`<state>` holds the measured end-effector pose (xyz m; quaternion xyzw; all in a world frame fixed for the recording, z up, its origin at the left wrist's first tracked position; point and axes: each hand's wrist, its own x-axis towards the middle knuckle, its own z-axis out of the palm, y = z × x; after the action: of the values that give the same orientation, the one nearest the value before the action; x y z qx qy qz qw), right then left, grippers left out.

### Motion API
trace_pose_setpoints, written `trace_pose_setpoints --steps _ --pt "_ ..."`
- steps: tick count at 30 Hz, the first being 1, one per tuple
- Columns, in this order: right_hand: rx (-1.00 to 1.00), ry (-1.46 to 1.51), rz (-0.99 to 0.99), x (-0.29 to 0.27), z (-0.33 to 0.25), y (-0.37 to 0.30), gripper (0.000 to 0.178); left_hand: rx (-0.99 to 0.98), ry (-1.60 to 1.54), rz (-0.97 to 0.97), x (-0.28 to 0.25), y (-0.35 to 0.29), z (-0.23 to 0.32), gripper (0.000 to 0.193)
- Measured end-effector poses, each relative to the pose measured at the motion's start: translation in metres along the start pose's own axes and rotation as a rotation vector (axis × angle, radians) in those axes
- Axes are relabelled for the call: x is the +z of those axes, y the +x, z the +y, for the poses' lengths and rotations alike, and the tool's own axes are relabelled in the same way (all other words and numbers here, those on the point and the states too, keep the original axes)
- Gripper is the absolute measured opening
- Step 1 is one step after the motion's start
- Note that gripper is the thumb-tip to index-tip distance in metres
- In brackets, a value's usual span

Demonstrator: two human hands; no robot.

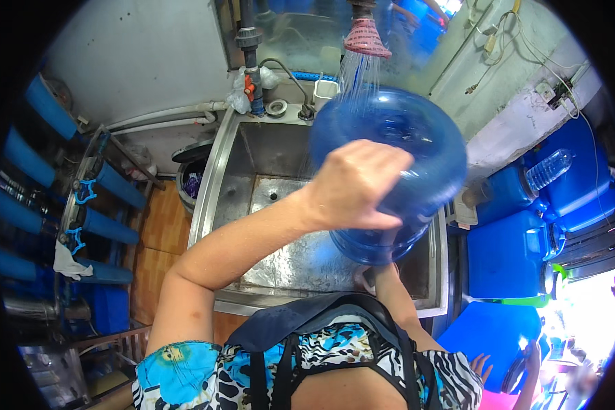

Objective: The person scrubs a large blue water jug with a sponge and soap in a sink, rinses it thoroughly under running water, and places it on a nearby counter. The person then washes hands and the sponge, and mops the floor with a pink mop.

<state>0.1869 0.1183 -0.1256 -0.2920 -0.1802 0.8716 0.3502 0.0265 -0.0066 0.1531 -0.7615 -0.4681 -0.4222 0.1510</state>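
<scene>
I hold a large translucent blue water jug (396,130) tilted over a steel sink (253,157). Water sprays onto it from a pink shower head (365,37) right above. My left hand (355,184) is pressed on the near side of the jug, fingers curled around its wall. My right hand (370,277) grips the jug from underneath at its lower end and is mostly hidden by it.
A grey pipe with a red valve (251,85) rises behind the sink. Blue filter cylinders (106,225) line a rack at left, with a dark bucket (191,181) beside the sink. Blue plastic tanks (512,246) stand at right. Another person's hand (484,363) shows at lower right.
</scene>
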Motion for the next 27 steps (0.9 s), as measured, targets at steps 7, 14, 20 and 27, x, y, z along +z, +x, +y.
trace_pose_setpoints --steps 7,14,20,27 --pt "-0.143 0.119 0.361 -0.07 -0.032 0.005 0.033 -0.757 -0.157 0.367 0.015 -0.107 -0.079 0.071" --pt "-0.607 -0.082 0.687 -0.019 -0.079 0.032 0.047 -1.532 -0.151 0.39 0.056 -0.28 -0.146 0.065" --pt "-0.671 -0.405 0.55 0.115 -0.054 0.056 0.048 -2.086 -0.122 0.178 0.124 -0.359 -0.137 0.093" --pt "-0.947 -1.154 -0.122 0.161 0.03 0.042 0.045 -1.634 -0.584 0.518 0.112 -0.272 -0.167 0.075"
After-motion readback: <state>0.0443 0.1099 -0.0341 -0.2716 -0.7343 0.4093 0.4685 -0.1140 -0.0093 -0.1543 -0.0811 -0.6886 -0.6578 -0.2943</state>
